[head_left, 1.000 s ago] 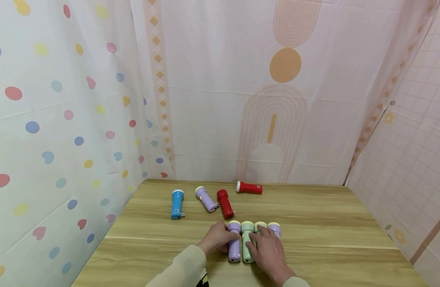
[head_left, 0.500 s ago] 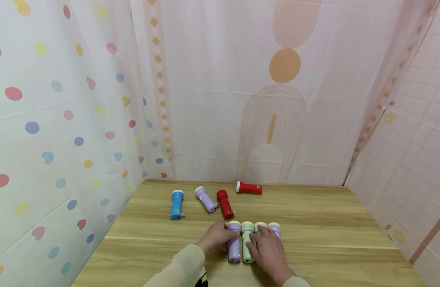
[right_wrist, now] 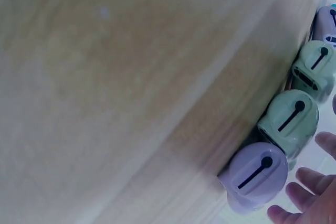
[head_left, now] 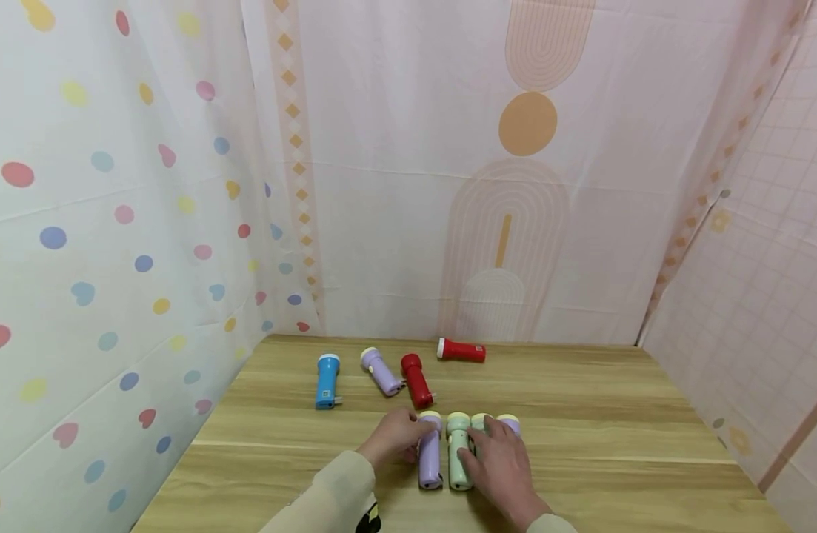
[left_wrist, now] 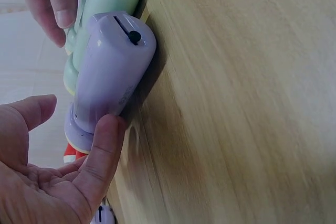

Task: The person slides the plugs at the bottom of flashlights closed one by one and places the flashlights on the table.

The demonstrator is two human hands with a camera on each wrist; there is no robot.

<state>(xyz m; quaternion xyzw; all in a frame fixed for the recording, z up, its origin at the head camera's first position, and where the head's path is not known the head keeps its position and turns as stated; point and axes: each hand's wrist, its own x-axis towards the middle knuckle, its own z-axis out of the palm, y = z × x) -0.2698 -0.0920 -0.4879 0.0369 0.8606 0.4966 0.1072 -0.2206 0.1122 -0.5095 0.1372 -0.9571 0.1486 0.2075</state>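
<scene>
In the head view, four-part wording aside, a row of several flashlights lies side by side on the table. My left hand (head_left: 396, 435) is at the left end, beside a purple flashlight (head_left: 430, 457). In the left wrist view one extended finger touches that flashlight's side, while the thumb stands apart from it. A narrow gap separates it from a green flashlight (head_left: 458, 460). My right hand (head_left: 504, 466) lies over the row's right part, fingers spread, partly covering a second green flashlight (head_left: 480, 421) and another purple flashlight (head_left: 510, 423). The right wrist view shows the flashlights' end caps beside the fingertips.
Farther back on the wooden table (head_left: 601, 414) lie a blue flashlight (head_left: 327, 383), a purple flashlight (head_left: 382, 373), a red flashlight (head_left: 418, 383) and a red one with a white rim (head_left: 463, 351). Patterned curtains (head_left: 381, 222) enclose the table's back and sides.
The leftmost purple flashlight has shifted slightly left together with my left hand, widening its gap from the green one. My right hand stays nearly in place.
</scene>
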